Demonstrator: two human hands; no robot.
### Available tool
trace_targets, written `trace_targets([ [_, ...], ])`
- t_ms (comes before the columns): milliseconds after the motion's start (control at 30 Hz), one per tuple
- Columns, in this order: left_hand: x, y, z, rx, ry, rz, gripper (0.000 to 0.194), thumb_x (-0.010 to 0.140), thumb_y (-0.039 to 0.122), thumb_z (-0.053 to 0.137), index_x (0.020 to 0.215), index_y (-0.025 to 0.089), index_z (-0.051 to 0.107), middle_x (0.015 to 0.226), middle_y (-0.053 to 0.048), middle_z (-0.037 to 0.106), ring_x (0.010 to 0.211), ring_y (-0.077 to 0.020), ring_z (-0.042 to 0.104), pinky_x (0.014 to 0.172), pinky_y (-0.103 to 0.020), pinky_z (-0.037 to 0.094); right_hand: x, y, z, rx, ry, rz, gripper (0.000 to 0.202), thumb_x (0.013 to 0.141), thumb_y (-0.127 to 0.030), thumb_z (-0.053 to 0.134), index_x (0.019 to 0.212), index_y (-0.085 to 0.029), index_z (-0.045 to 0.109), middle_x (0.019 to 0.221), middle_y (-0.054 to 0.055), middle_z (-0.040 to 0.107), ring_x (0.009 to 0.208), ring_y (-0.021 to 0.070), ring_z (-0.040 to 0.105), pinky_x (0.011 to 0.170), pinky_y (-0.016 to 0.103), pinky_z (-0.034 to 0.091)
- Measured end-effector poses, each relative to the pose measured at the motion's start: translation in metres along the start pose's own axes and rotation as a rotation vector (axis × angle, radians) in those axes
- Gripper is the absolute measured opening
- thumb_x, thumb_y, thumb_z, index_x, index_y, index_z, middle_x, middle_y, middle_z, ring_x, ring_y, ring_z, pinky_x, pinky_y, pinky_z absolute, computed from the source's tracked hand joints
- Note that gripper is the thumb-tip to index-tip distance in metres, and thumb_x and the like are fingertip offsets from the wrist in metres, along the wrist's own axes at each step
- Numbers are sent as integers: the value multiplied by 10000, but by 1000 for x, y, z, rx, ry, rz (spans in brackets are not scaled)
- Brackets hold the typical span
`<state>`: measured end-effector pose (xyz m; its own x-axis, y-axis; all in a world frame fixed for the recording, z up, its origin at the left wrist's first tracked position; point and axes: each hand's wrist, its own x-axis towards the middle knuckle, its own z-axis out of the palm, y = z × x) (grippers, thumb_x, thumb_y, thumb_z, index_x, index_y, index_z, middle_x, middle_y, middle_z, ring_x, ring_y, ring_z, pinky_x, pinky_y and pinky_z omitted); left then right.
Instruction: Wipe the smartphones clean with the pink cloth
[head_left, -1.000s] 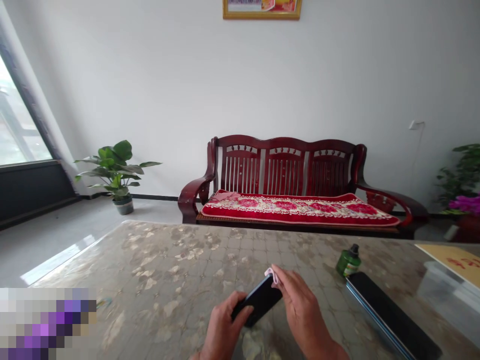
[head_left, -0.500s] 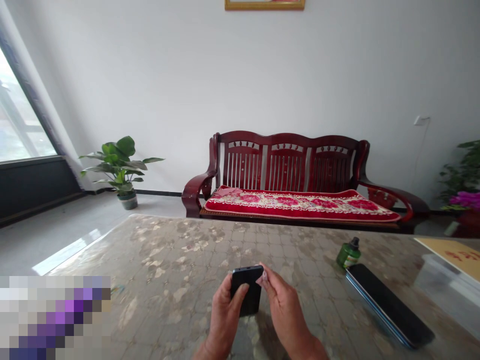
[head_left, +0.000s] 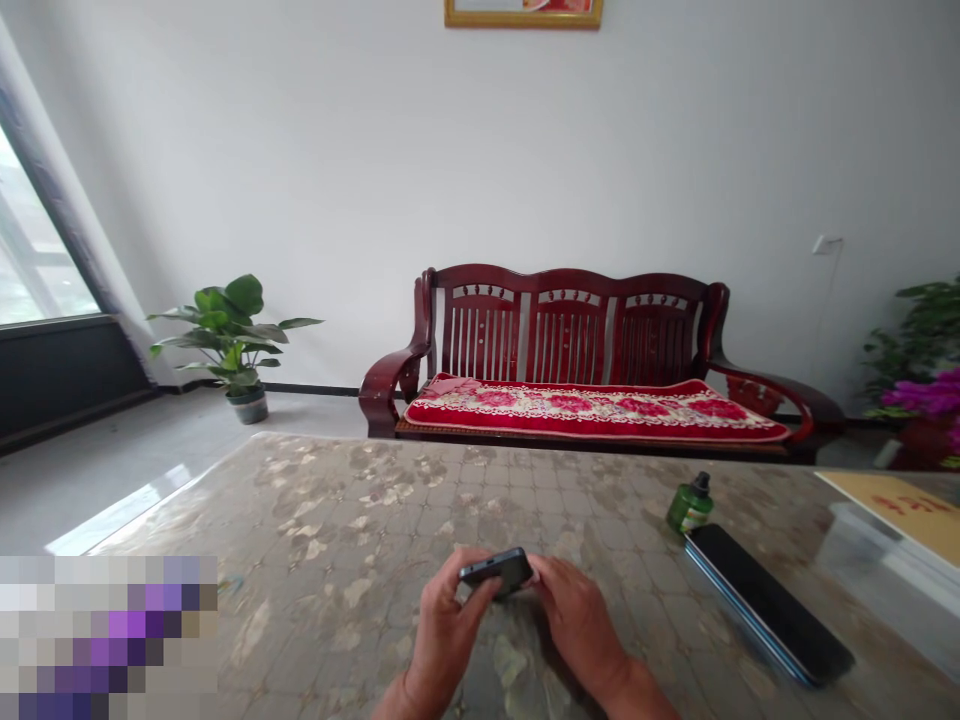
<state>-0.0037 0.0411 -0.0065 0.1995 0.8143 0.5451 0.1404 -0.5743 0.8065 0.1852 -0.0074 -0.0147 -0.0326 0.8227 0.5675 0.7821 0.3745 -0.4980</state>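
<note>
My left hand point(head_left: 448, 622) is closed around a dark smartphone point(head_left: 511, 570), its thumb across the near face. The phone is tipped so that its short edge with a port faces me. My right hand point(head_left: 579, 612) is at the phone's right side, fingers pinched together. A sliver of a small pinkish cloth point(head_left: 535, 577) shows between those fingers and the phone's edge; the rest of it is hidden.
A patterned, clear-covered table point(head_left: 337, 560) lies beneath my hands. On its right are a green bottle point(head_left: 688, 506) with a black cap, a long dark-topped, blue-edged stack point(head_left: 769, 605) and a yellowish printed sheet point(head_left: 896, 508). Beyond stands a red wooden bench point(head_left: 568, 335).
The phone has tipped from nearly upright to flatter, its port edge now turned toward me. My right hand has moved slightly lower along its side, and less of the cloth shows.
</note>
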Motion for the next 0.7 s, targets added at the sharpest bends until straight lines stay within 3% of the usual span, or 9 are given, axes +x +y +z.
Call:
trace_targets([
  [133, 1, 5, -5, 143, -198, 350, 145, 962, 292, 552, 1003, 212, 667, 892, -38, 718, 810, -157, 682, 757, -235, 549, 2, 25, -24, -183, 44, -193, 271, 1005, -243, 409, 1150, -229, 637, 1043, 60, 716, 968, 187, 666, 901, 334, 527],
  [300, -6, 3, 2, 359, -388, 649, 271, 1010, 191, 391, 1180, 165, 600, 1090, -98, 717, 1037, -178, 669, 908, -269, 539, -8, 41, -38, -240, -74, -232, 319, 978, -153, 414, 1214, -232, 614, 1127, 49, 697, 1049, 181, 640, 946, 336, 526],
  [400, -12, 2, 5, 487, -482, 715, 294, 996, 151, 378, 1200, 153, 590, 1153, -100, 702, 1113, -195, 642, 952, -292, 527, -12, 44, -38, -227, -148, -182, 350, 952, -115, 419, 1202, -241, 628, 1135, 42, 696, 1048, 176, 641, 924, 314, 537],
  [700, -31, -15, 13, 624, -604, 762, 382, 908, 65, 446, 1276, 111, 536, 1258, -115, 650, 1213, -234, 576, 993, -300, 497, -7, 25, -32, -180, -112, 166, 356, 958, -184, 384, 1182, -228, 657, 1182, 59, 685, 1115, 191, 628, 975, 313, 506],
])
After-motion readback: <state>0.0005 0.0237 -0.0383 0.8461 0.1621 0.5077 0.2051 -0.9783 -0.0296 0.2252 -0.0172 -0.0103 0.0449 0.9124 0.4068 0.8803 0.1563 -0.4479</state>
